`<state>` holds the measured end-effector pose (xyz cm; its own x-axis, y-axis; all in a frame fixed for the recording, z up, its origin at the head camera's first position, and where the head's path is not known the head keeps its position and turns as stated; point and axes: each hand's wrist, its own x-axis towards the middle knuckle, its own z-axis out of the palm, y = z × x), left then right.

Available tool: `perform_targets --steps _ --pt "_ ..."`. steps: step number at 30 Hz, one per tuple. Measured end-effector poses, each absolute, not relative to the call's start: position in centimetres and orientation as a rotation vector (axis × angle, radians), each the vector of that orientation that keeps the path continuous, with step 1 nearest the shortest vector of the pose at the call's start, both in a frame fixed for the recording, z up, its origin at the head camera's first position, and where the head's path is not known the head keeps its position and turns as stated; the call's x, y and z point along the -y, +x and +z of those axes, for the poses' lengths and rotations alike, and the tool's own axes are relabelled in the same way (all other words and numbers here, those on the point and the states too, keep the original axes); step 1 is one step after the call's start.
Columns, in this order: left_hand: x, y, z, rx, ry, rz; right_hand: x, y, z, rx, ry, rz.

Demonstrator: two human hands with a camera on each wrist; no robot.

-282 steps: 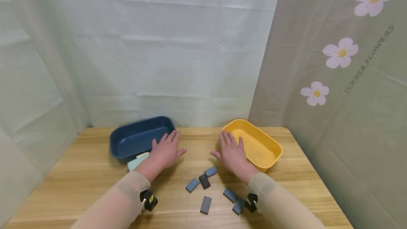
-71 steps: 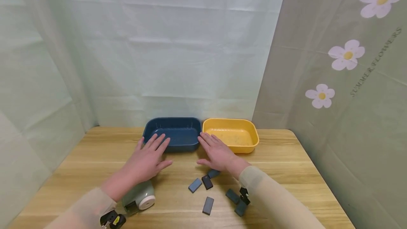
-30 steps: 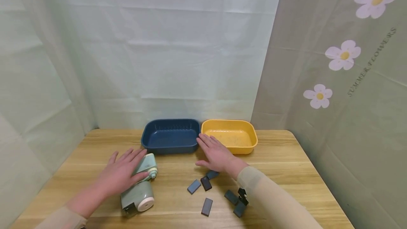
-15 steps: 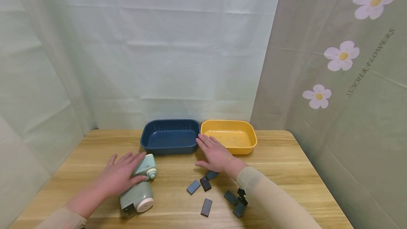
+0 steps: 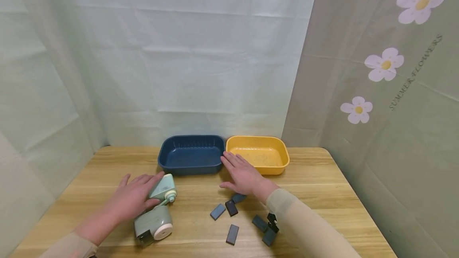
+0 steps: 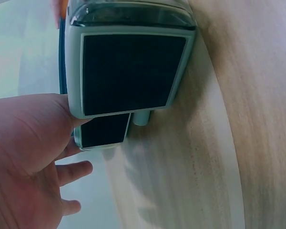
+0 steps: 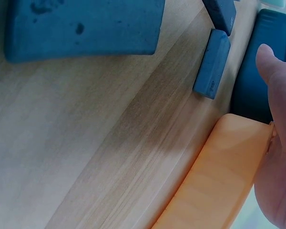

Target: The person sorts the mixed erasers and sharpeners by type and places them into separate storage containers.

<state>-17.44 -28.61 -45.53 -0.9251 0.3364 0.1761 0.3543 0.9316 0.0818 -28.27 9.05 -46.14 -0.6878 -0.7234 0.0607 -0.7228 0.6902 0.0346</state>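
My left hand [image 5: 132,200] lies with straight fingers along a mint-green pencil sharpener [image 5: 164,188], the index finger and thumb at its side. Just nearer stands a grey-green pencil sharpener [image 5: 153,223] with a pale round knob; the left wrist view shows its dark panel [image 6: 133,71] beside the palm. My right hand [image 5: 242,176] stretches out flat, fingertips at the meeting rims of the blue basin [image 5: 191,169] and the yellow basin [image 5: 274,169]. Seen from the right wrist, that hand [image 7: 281,143] is against the yellow wall. Neither hand grips anything.
Several dark blue rectangular blocks lie on the wooden table [image 5: 312,194], among them a lighter one [image 5: 217,211], a darker one [image 5: 231,208] and one [image 5: 259,223] near the right sleeve. A pale curtain [image 5: 201,71] hangs behind.
The basins, apart and angled at first, now stand side by side and squared at the back. My left hand has drawn back from the blue basin to the mint sharpener. The blocks have stayed put.
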Motion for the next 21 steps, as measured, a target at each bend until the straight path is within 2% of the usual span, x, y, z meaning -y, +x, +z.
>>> perform_targets --steps 21 --pt "27.99 -17.76 -45.05 2.910 -0.519 -0.165 -9.12 -28.53 -46.38 2.847 1.199 -0.045"
